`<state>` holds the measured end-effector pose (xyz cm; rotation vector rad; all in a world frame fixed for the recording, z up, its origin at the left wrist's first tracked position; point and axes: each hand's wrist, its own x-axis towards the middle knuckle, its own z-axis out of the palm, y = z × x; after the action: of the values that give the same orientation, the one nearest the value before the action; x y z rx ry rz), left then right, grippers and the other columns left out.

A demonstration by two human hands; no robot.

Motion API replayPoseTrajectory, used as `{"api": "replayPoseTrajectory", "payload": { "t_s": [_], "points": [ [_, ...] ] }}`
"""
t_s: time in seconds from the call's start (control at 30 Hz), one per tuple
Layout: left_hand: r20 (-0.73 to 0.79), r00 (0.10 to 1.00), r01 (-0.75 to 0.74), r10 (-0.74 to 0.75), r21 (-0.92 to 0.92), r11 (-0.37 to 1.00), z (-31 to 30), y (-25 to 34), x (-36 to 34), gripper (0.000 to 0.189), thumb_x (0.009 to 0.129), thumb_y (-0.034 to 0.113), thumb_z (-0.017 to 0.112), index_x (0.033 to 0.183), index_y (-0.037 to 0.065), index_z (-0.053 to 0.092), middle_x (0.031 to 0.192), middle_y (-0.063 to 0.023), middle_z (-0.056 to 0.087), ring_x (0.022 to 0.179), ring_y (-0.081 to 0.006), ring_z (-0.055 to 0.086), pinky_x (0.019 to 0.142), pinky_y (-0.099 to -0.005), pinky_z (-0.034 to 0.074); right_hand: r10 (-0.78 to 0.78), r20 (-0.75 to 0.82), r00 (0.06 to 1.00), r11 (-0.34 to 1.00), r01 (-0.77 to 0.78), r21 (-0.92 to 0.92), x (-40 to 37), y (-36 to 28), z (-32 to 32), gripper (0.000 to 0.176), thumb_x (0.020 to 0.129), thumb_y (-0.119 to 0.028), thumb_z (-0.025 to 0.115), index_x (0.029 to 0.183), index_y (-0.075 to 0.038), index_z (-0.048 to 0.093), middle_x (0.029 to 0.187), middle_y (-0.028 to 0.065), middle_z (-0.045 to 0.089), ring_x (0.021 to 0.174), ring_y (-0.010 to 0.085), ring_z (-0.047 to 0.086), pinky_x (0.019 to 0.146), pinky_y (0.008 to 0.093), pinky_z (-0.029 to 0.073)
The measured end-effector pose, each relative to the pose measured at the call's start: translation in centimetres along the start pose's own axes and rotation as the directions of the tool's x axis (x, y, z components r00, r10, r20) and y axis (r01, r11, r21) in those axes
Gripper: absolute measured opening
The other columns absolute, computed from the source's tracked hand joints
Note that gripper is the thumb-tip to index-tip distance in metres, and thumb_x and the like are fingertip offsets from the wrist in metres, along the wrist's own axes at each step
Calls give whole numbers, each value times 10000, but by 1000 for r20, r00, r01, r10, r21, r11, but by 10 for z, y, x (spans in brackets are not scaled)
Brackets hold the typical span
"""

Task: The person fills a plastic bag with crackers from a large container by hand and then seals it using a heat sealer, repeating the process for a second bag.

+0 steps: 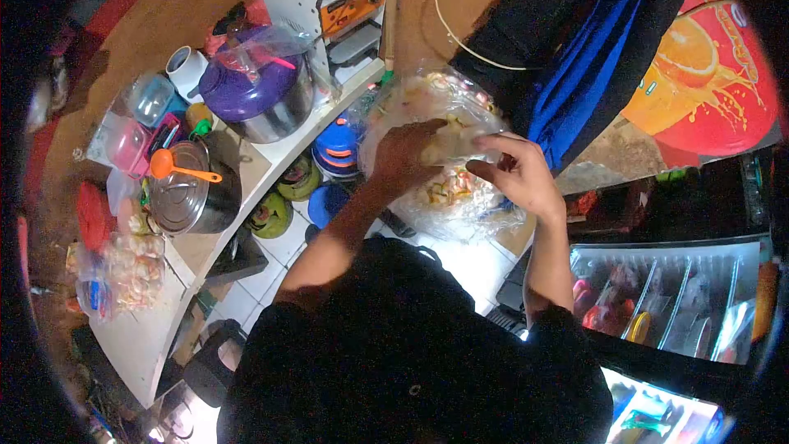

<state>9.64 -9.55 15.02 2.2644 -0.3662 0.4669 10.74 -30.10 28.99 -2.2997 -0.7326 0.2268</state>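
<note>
A large clear plastic bag [448,201], filled with small packs in white, yellow and red, sits in front of my body. My left hand [408,150] lies over its left side in shadow. Its fingers are closed on the thin plastic near the middle, though the fingertips are partly dark. On the right of the bag is my right hand [526,174]. The thumb and index finger are apart and point toward the plastic, while the other fingers are bent. Whether this hand touches the film is hard to see.
On the counter [148,337] at left stand a steel pot with a purple lid [251,86], a lidded pot [182,189] with an orange spoon [197,171], and a sealing machine [337,0]. Blue-black cloth [588,57] lies at upper right. A glass-fronted display [666,304] stands at right.
</note>
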Motion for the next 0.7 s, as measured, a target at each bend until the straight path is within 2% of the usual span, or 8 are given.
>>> {"api": "replayPoseTrajectory", "payload": {
  "t_s": [0.2,0.27,0.4,0.5,0.53,0.6,0.63,0.7],
  "points": [
    [-90,993,78,-82,-46,996,-7,8,3,746,597,225,815,1283,135,537,1177,-113,632,1078,-291,598,945,-406,457,-108,-226,968,964,158,215,-4,14,10,335,707,-146,828,1002,-47,704,920,75,678,559,79,434,522,229,384],
    [-99,994,41,-47,-62,997,-7,9,3,743,598,219,815,1281,127,536,1175,-115,632,1077,-295,597,943,-403,459,-113,-183,977,958,156,241,-5,12,13,336,723,-16,788,1043,-23,688,920,40,640,582,29,439,536,193,339],
    [-65,997,30,-34,-70,997,0,12,3,713,600,227,822,1249,94,559,1175,-129,631,1071,-307,608,936,-410,475,-25,29,999,997,23,70,-4,12,12,350,715,-12,794,1048,-39,692,1016,54,630,602,29,451,546,195,344],
    [-73,996,33,-49,-208,978,3,9,2,728,598,265,843,1241,70,562,1171,-142,630,1081,-314,606,948,-410,471,-378,-149,914,926,369,-84,2,11,12,272,743,-54,777,1001,-53,693,884,60,662,579,110,515,544,245,415],
    [-45,995,70,-87,-303,951,3,9,1,747,595,289,856,1242,60,560,1170,-150,629,1088,-317,603,956,-408,466,-377,-148,914,926,368,-84,2,7,9,272,743,-54,777,1001,-53,693,884,60,662,579,110,515,544,245,415],
    [-17,995,88,-100,-357,930,3,9,-1,784,584,326,867,1245,43,554,1170,-161,627,1089,-323,601,961,-408,462,-227,-148,963,974,226,-22,1,-4,3,179,758,-94,739,894,-20,648,930,160,662,745,314,623,651,364,501],
    [8,994,105,-111,-406,908,2,8,-2,823,574,364,878,1247,25,547,1171,-173,625,1089,-328,600,965,-408,458,-224,-148,963,974,224,-20,3,-4,3,179,758,-94,739,894,-20,648,930,160,662,745,314,623,651,364,501],
    [10,997,77,-79,-331,940,10,-3,-2,848,572,389,877,1252,12,539,1169,-183,624,1088,-339,598,965,-413,458,-161,25,987,974,163,-156,7,-2,4,142,790,-112,699,852,-14,617,929,202,644,830,392,608,682,420,496]
  ]
}}
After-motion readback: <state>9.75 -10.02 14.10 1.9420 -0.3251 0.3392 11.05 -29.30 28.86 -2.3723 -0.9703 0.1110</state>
